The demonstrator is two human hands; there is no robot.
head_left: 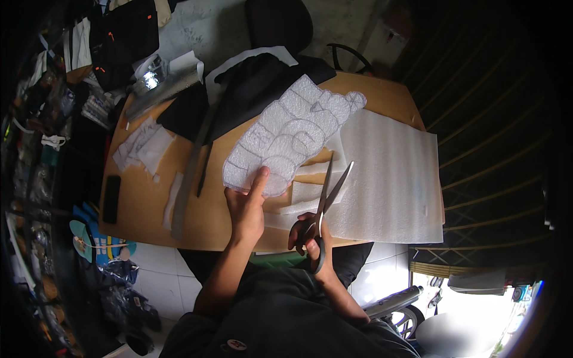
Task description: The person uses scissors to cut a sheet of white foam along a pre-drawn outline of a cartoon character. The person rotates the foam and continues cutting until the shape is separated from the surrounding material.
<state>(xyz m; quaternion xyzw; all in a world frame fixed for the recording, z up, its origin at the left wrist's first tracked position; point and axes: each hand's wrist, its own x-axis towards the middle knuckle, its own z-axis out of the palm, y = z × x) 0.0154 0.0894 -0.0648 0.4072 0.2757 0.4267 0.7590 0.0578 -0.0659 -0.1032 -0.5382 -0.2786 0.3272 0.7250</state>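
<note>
My left hand (246, 206) grips the lower end of a white foam cutout (280, 131), thumb on top. Curved drawn lines cover the cutout, and its edge is scalloped on the right side. My right hand (311, 238) has its fingers in the handles of a pair of scissors (327, 200). The blades are spread and point away from me, just right of the cutout and apart from it. Beneath them lie white foam offcuts (307, 194) on the wooden table (206, 218). A large white foam sheet (388, 179) covers the table's right part.
Black fabric (250, 89) lies across the far side, beside a long ruler-like strip (192, 173). Crumpled white scraps (143, 146) and a black phone (111, 198) are at the left. A dark chair (279, 24) stands beyond the table; crowded shelves line the left.
</note>
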